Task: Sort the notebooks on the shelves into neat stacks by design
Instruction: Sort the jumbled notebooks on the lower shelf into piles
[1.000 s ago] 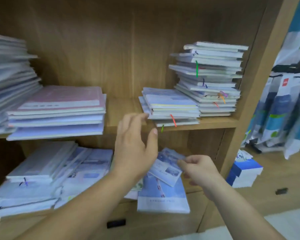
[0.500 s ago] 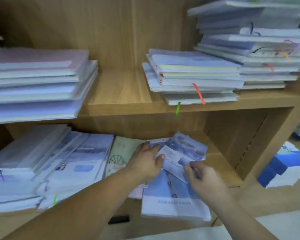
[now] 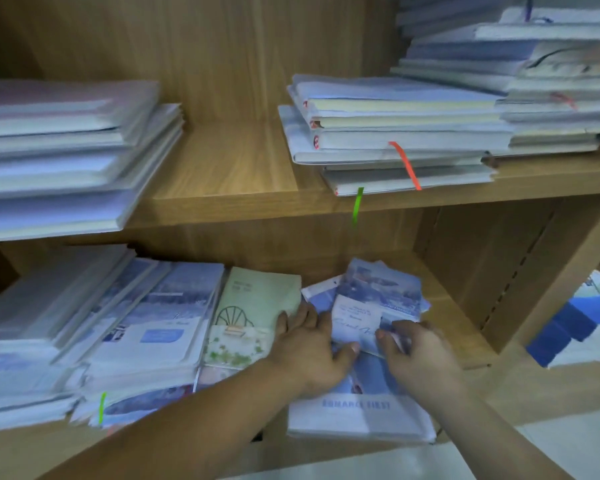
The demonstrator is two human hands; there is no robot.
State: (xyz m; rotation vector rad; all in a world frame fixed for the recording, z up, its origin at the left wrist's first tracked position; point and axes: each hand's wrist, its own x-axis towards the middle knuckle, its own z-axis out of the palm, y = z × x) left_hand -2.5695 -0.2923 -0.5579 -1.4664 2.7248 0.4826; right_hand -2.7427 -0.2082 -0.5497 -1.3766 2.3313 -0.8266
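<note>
Step in hand, likely: placing small scenic notebook, which lay on lower shelf atop large blue notebook. Left hand lay flat, fingers straight, beside green notebook. Right hand pinched small scenic notebook's near edge. Next move called for matching cover, squaring edges.

Lower shelf, 5 o'clock: the right hand pinches the near corner of a small notebook, which lies tilted on a blue notebook overhanging the shelf front. The left hand lies flat at the small notebook's 9 o'clock side, fingers touching a green notebook, thumb against the small notebook's near edge. Upper shelf: a wide stack at 9 o'clock and a low stack touching a tall stack at 2 o'clock, with an orange ribbon and a green ribbon hanging from the low stack.
</note>
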